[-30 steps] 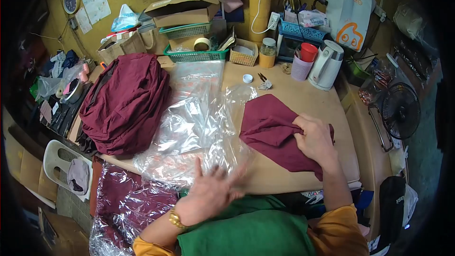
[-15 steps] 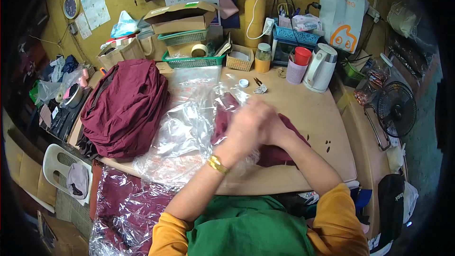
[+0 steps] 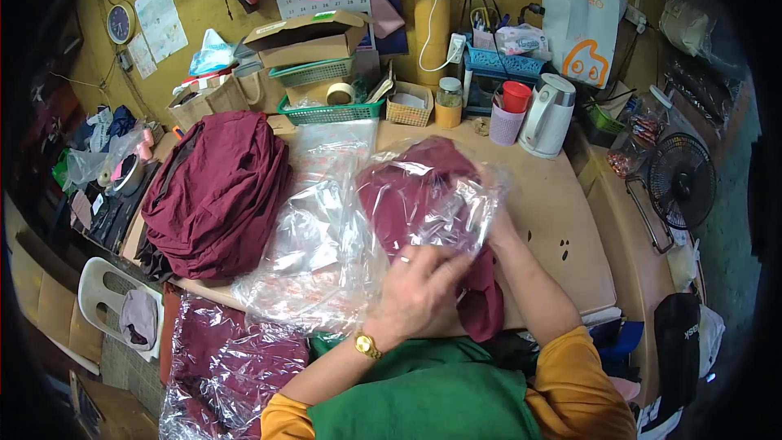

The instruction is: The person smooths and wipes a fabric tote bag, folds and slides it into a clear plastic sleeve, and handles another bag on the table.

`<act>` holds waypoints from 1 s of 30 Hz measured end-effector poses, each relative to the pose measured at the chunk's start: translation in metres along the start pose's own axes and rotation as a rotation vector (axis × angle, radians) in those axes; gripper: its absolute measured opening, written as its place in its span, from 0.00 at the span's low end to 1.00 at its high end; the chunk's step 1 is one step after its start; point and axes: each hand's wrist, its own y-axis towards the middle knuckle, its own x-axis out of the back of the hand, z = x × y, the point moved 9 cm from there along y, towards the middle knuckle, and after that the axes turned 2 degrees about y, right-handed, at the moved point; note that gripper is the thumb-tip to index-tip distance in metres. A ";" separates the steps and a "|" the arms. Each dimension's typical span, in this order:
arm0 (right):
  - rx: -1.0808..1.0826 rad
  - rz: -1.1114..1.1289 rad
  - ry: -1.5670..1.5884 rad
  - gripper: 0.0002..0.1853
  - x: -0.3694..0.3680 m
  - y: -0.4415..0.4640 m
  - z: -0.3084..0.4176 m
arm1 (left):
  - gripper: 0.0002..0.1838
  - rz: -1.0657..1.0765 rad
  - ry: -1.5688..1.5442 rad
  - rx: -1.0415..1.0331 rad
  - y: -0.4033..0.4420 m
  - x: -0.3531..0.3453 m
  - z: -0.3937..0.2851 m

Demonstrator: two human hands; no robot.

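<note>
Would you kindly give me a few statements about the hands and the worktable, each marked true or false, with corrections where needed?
1. The left hand has a gold watch on its wrist. True.
2. The right hand shows in full, with nothing in front of it. False: clear plastic partly hides it.
3. The maroon piece by the hands is wholly under the plastic. False: its lower end sticks out uncovered.
4. A pile of maroon fabric lies on the left part of the table. True.
5. The kettle stands left of the red cup. False: it stands to the right.
</note>
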 end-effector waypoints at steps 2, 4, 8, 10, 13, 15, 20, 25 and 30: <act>0.301 -0.130 -0.400 0.25 0.020 -0.004 0.058 | 0.17 -0.105 -0.151 -0.092 0.011 0.013 -0.024; 0.635 -0.233 -0.833 0.25 0.018 -0.028 0.119 | 0.16 -0.124 -0.164 -0.085 0.019 0.024 -0.033; 0.360 0.860 -0.181 0.22 -0.051 -0.075 0.047 | 0.15 -0.180 -0.205 0.010 0.019 0.024 -0.019; 0.446 0.831 -0.325 0.25 -0.072 -0.081 -0.019 | 0.14 -0.089 -0.232 0.024 0.020 0.020 -0.020; 0.635 0.790 -0.620 0.29 -0.108 -0.089 -0.063 | 0.10 0.021 -0.396 0.030 0.011 -0.008 -0.026; 0.254 0.602 -1.179 0.38 -0.111 -0.073 -0.106 | 0.10 0.196 -0.666 -0.063 -0.005 -0.044 -0.043; -0.045 0.732 -1.053 0.49 -0.074 -0.016 -0.132 | 0.29 0.222 -0.466 -0.107 -0.009 0.003 -0.034; -0.159 0.709 -1.108 0.54 -0.074 -0.023 -0.124 | 0.31 0.407 -0.242 0.387 -0.069 -0.034 0.058; -0.018 0.928 -0.996 0.52 -0.093 -0.040 -0.108 | 0.20 0.324 -0.401 0.063 -0.063 -0.049 0.017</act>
